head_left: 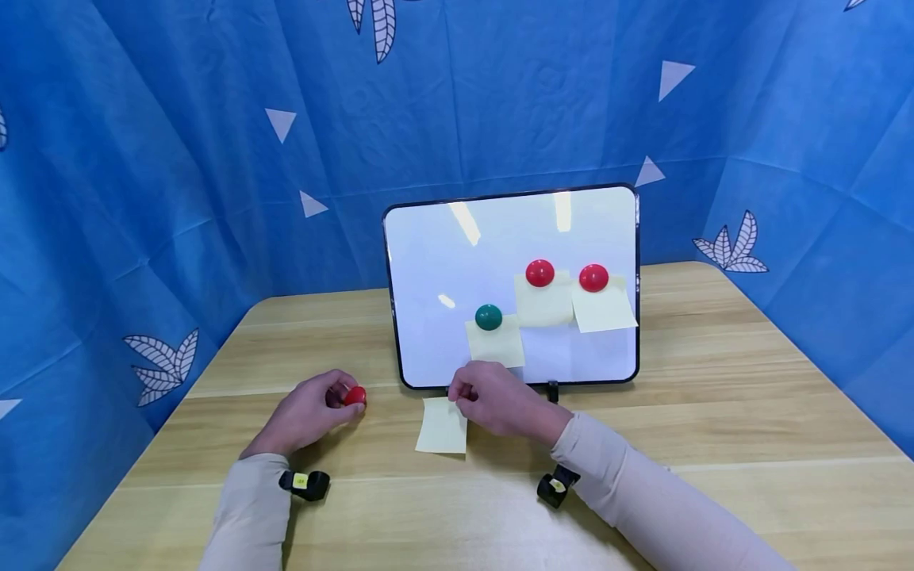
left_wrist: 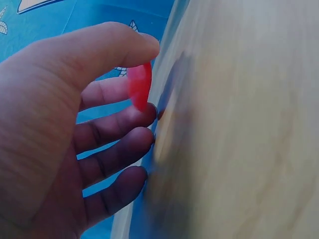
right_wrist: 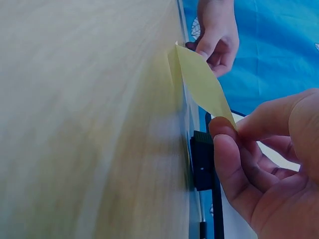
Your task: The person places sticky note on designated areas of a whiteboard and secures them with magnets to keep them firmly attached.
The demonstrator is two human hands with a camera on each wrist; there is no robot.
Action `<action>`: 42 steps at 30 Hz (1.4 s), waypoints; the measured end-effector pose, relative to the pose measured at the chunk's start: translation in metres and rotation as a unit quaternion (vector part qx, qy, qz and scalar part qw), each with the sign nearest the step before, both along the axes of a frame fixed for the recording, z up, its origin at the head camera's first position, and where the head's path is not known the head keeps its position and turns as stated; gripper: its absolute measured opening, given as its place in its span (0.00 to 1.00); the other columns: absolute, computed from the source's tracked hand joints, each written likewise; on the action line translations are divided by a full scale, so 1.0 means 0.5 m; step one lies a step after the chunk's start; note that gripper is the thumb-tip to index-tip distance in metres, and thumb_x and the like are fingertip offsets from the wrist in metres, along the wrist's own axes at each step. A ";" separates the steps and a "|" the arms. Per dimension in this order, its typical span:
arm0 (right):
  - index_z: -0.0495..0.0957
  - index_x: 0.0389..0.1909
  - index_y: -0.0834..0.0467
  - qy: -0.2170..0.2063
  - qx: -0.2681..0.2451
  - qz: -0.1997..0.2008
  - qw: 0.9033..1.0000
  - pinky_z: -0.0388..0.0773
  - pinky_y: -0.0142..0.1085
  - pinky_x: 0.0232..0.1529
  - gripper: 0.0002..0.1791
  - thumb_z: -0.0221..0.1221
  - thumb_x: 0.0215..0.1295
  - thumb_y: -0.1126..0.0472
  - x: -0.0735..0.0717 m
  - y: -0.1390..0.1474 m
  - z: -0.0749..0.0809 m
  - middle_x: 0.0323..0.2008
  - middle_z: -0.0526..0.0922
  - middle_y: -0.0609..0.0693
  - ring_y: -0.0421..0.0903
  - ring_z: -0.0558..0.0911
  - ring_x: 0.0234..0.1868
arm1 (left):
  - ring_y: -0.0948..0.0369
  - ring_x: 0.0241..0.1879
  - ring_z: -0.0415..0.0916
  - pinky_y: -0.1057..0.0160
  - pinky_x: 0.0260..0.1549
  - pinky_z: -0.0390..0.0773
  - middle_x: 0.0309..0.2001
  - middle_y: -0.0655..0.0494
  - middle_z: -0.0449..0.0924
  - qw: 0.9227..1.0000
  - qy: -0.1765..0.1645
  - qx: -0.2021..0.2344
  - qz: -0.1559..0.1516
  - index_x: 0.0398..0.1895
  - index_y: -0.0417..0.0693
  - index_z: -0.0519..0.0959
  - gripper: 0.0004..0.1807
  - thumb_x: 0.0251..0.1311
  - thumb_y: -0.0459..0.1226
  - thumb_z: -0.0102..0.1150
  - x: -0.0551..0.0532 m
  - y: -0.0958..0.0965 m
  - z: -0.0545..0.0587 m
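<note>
Between thumb and fingers my left hand [head_left: 309,412] pinches a round red magnet [head_left: 355,396], low over the table left of the whiteboard. The left wrist view shows this magnet [left_wrist: 140,85] edge-on, held at the thumb tip, with the lower fingers spread loosely. My right hand [head_left: 494,399] pinches the upper right corner of a pale yellow sticky note [head_left: 442,428] in front of the board's lower edge. In the right wrist view the note [right_wrist: 203,82] hangs slightly bent from thumb and fingertips. Part of its top edge is hidden behind the fingers in the head view.
A black-framed whiteboard [head_left: 435,277] stands on the wooden table [head_left: 400,515]. It bears a note under a green magnet [head_left: 489,317] and two notes under red magnets [head_left: 539,273]. Black feet [head_left: 553,391] support its lower edge. A blue curtain [head_left: 457,119] hangs behind and at both sides.
</note>
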State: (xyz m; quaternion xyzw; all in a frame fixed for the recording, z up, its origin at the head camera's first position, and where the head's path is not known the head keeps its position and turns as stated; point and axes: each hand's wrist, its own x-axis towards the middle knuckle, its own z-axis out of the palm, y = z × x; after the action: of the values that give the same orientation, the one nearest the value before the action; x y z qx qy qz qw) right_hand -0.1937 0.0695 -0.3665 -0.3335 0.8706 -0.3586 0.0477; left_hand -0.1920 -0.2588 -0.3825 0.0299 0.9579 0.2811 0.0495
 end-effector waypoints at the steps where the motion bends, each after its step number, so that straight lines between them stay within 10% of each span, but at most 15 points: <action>1: 0.83 0.36 0.53 0.001 0.000 0.001 1.000 0.77 0.33 0.37 0.05 0.62 0.66 0.67 -0.001 0.000 0.000 0.32 0.78 0.40 0.42 0.76 0.35 | 0.55 0.42 0.73 0.56 0.42 0.76 0.42 0.55 0.78 1.000 0.000 0.001 -0.001 0.51 0.52 0.78 0.23 0.56 0.49 0.73 0.000 0.001 0.000; 42: 0.88 0.41 0.56 -0.025 -0.023 0.002 0.999 0.78 0.31 0.32 0.09 0.62 0.65 0.68 -0.001 0.006 -0.002 0.37 0.81 0.43 0.41 0.77 0.34 | 0.55 0.40 0.73 0.59 0.40 0.76 0.41 0.54 0.78 0.999 0.023 0.024 0.005 0.51 0.49 0.75 0.21 0.60 0.46 0.69 -0.004 0.021 -0.002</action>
State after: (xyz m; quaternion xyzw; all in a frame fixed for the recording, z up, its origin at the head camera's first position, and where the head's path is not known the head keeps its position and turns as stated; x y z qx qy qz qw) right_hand -0.1943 0.0723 -0.3675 -0.3275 0.8596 -0.3871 0.0629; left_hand -0.1941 -0.2485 -0.3835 0.0323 0.9520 0.3034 0.0250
